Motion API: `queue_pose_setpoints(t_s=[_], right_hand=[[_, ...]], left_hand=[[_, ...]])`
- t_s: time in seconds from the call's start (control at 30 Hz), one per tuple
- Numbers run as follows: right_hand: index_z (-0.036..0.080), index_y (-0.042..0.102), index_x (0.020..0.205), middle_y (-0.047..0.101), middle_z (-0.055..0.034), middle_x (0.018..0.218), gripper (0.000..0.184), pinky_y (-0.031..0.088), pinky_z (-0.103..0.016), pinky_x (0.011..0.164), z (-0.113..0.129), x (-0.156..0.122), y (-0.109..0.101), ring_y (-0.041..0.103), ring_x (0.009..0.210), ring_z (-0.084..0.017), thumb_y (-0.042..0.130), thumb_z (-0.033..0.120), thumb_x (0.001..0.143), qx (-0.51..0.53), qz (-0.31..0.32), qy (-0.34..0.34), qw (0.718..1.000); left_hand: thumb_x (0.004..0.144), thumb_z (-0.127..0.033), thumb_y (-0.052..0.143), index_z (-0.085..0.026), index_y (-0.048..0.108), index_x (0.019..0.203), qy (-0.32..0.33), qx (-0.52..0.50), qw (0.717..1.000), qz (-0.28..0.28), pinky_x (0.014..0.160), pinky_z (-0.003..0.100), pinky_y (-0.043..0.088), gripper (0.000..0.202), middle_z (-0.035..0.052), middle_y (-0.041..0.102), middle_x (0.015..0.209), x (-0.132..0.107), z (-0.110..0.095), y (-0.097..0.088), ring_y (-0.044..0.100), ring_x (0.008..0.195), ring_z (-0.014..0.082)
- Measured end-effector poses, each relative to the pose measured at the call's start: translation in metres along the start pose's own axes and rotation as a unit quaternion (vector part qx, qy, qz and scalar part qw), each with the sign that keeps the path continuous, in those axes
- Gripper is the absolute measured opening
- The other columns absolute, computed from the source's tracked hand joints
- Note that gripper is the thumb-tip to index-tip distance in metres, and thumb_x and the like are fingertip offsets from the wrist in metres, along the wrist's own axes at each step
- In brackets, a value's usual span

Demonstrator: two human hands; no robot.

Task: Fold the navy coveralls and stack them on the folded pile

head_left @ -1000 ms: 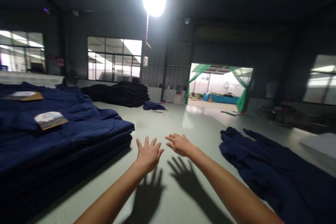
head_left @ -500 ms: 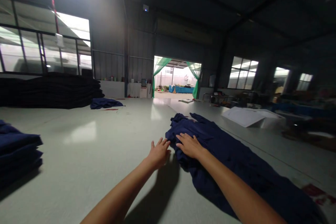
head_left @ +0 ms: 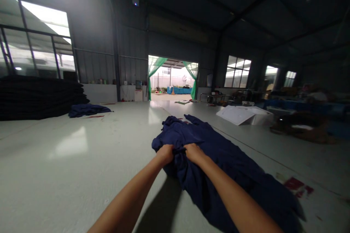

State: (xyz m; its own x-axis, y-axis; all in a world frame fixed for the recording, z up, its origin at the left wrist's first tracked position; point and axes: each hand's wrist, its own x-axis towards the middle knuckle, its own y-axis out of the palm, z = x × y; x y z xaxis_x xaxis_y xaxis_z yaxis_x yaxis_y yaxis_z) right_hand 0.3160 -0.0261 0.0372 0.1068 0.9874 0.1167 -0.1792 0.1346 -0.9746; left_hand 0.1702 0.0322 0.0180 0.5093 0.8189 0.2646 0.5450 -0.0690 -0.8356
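A navy blue garment (head_left: 226, 149) lies crumpled and stretched out on the pale work table (head_left: 115, 160), running from the middle toward the lower right. Near its far end, my left hand (head_left: 165, 154) is closed on a fold of the fabric. My right hand (head_left: 193, 152) grips the same bunched part just to the right, its fingers curled into the cloth. Between the two hands the fabric is pinched into a ridge. What kind of garment it is, I cannot make out.
Dark folded cloth (head_left: 38, 96) is stacked high at the far left, with a small navy cloth heap (head_left: 89, 109) beside it. A white box-like object (head_left: 240, 115) lies toward the right. Red scraps (head_left: 298, 187) lie right of the garment. Beyond is an open doorway (head_left: 173, 80) with green curtains.
Both hands, flat and spread before, have closed on the garment's fabric. The left hand came onto the cloth from its edge. The view has turned right, and the folded navy stack at left is gone from sight.
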Motion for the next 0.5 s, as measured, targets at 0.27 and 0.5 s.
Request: queue_pose_setpoints(t_s=[0.27,0.5], right_hand=[[0.018,0.063,0.103,0.064,-0.0086,0.108,0.033,0.040,-0.023,0.082,0.059,0.000,-0.050,0.057,0.102,-0.019,0.034,0.020,0.087,0.060,-0.081,-0.075,0.992],[0.016,0.064,0.102,0.065,-0.0090,0.106,0.033,0.040,-0.022,0.078,0.150,-0.011,-0.062,0.058,0.099,-0.018,0.035,0.025,0.089,0.089,-0.080,-0.128,0.985]], left_hand=[[0.076,-0.006,0.033,-0.017,0.056,0.098,-0.052,-0.109,0.975,-0.185,0.075,0.024,0.044,0.034,0.0059,0.062,0.092,0.004,-0.003,-0.051,0.058,0.084,0.0152],[0.070,-0.006,0.031,-0.017,0.051,0.089,-0.071,-0.189,0.934,-0.295,0.066,0.021,0.043,0.030,0.0013,0.060,0.079,-0.044,0.028,-0.105,0.056,0.073,0.0122]])
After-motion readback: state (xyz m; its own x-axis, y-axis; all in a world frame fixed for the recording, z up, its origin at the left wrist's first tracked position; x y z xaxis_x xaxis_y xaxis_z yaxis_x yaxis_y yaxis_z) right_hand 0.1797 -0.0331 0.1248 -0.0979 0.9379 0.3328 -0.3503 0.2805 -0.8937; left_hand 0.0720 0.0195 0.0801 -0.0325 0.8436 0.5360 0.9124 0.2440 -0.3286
